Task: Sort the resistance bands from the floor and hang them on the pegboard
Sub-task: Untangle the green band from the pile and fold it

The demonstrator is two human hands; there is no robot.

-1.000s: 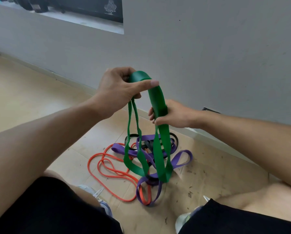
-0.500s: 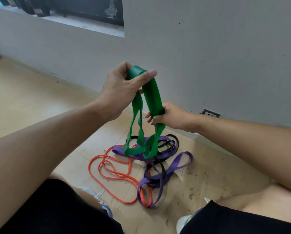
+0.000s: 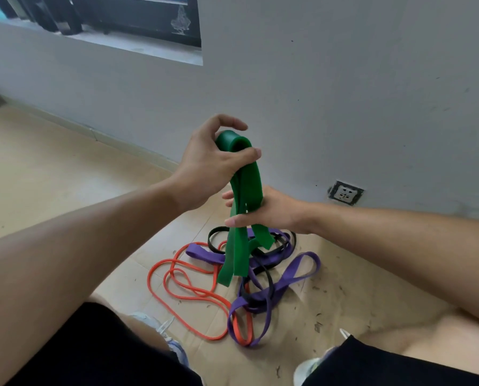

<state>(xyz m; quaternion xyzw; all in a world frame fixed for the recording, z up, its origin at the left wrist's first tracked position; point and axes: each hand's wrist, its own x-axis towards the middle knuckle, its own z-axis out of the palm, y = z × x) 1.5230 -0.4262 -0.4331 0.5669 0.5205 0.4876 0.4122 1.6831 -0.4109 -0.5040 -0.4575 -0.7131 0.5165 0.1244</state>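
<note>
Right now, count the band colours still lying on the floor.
3: orange band looped at the left, purple band at the right, black band tangled through the purple. More may be hidden behind the hanging green band, held in both hands.

Grey wall [image 3: 344, 93], wall socket [image 3: 345, 192] (set low), beige floor [image 3: 38, 168], dark window [image 3: 138, 15]

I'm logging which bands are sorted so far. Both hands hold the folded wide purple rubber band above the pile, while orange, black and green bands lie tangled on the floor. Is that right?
Not quite: the colours are swapped. In the head view the left hand and right hand hold the folded wide green rubber band. The purple band lies tangled on the floor with the thin orange band and the black band.
</note>
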